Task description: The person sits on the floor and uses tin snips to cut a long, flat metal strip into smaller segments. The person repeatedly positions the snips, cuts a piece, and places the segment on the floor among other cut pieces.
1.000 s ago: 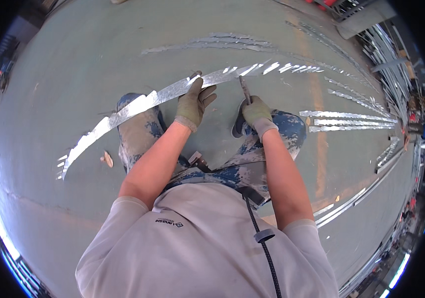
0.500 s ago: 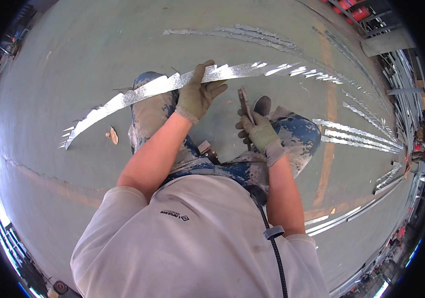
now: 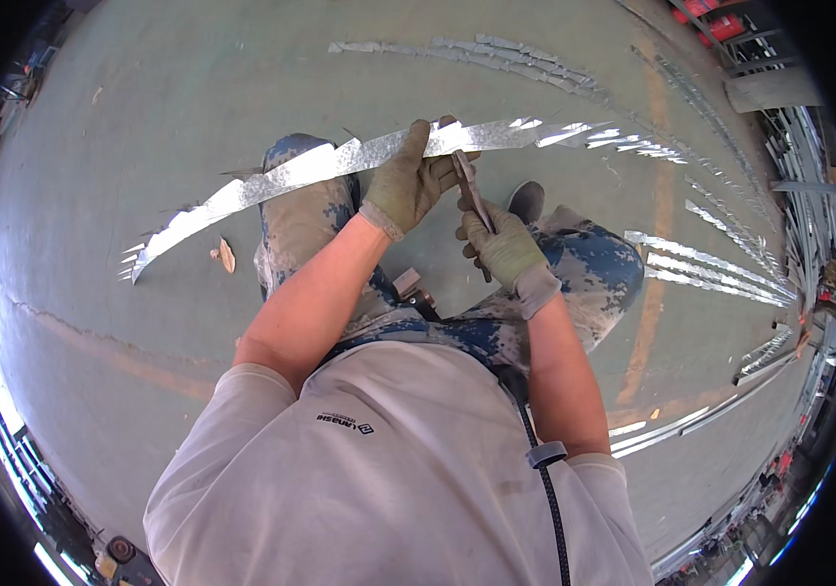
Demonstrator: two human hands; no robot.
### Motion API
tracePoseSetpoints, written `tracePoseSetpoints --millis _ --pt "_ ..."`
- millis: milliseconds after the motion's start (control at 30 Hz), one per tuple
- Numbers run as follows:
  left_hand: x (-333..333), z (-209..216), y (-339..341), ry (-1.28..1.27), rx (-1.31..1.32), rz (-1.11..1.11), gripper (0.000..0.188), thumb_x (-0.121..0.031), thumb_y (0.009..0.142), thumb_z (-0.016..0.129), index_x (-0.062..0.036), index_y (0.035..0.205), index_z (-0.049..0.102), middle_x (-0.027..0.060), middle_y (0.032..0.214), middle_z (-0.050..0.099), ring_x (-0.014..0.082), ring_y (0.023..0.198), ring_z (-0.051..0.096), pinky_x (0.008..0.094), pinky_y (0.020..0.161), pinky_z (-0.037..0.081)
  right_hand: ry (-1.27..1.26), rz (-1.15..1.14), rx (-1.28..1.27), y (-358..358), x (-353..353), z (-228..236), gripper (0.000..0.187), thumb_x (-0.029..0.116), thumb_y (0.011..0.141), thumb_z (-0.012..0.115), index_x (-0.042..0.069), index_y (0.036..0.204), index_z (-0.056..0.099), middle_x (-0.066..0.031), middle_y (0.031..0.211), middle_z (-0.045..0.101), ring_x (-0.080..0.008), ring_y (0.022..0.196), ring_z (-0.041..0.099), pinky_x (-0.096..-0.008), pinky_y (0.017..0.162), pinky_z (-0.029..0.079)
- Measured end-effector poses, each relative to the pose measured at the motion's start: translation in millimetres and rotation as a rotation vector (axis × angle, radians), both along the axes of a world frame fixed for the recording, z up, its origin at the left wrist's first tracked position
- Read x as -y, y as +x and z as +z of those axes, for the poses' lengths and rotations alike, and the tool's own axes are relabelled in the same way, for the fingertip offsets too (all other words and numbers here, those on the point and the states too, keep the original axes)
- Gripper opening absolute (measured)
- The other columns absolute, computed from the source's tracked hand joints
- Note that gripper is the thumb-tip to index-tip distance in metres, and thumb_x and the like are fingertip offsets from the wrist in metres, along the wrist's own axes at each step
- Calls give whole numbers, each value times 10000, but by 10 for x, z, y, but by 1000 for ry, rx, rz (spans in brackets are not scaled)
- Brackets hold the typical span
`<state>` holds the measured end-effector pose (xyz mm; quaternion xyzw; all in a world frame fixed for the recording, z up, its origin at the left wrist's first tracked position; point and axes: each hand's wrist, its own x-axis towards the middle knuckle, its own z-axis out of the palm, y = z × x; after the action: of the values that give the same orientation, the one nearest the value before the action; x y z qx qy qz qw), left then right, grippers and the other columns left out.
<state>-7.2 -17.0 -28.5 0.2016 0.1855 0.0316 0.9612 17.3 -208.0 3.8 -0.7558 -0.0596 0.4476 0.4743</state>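
A long shiny sheet-metal strip (image 3: 291, 174) with angular flaps along its edge runs across in front of my knees. My gloved left hand (image 3: 406, 181) is closed around the strip near its middle, thumb on top and fingers below. In my gloved right hand (image 3: 508, 249) is a pair of dark metal pliers (image 3: 473, 189). Their jaws point up and reach the strip's near edge, just right of my left fingers. Whether the jaws grip the metal is too small to tell.
Notched metal strips (image 3: 716, 273) lie on the floor to the right, and more strips (image 3: 516, 61) lie beyond. Metal profiles are stacked along a rack (image 3: 799, 176) at the far right. A dry leaf (image 3: 228, 256) rests left of my left knee.
My right hand has raised the pliers up and left to the strip's edge. My left hand and the strip have shifted slightly right.
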Motion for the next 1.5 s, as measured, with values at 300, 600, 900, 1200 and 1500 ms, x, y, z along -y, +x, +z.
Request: tracePoseSetpoints --millis 300,600,900,1200,1500 --pt "-3 -38 -15 -13 46 2 453 -352 1117 491 28 1359 545 224 1284 663 386 1186 682 511 1050 565 -43 26 89 27 13 -122 450 386 1052 593 62 1363 625 -96 904 719 -175 723 652 -326 688 537" --pt "-19 -88 -12 8 100 -19 468 -354 1111 503 26 1382 540 199 1285 675 347 1181 690 506 1069 550 -232 27 220 7 -44 -93 477 481 1011 599 44 1165 709 -169 894 729 -266 742 698 -387 741 546" --pt "-42 -145 -12 4 95 -35 491 -359 1085 559 14 1405 548 178 1318 673 347 1216 671 511 1113 508 -30 -79 -295 187 -53 171 340 375 1029 657 39 1074 688 -21 709 588 -90 503 517 -265 448 396" --pt "-1 -50 -6 9 31 -52 499 -362 1086 552 1 1427 542 164 1352 665 334 1261 648 499 1118 500 326 43 -687 473 112 33 379 375 1024 654 -2 1044 668 -47 645 586 -130 459 518 -279 431 402" --pt "-61 -86 28 56 77 -100 481 -361 1083 561 -8 1411 559 150 1337 667 320 1276 637 478 1108 507 344 47 -643 385 105 -69 400 335 1070 590 -24 1239 641 -66 787 660 -151 599 628 -292 531 510"
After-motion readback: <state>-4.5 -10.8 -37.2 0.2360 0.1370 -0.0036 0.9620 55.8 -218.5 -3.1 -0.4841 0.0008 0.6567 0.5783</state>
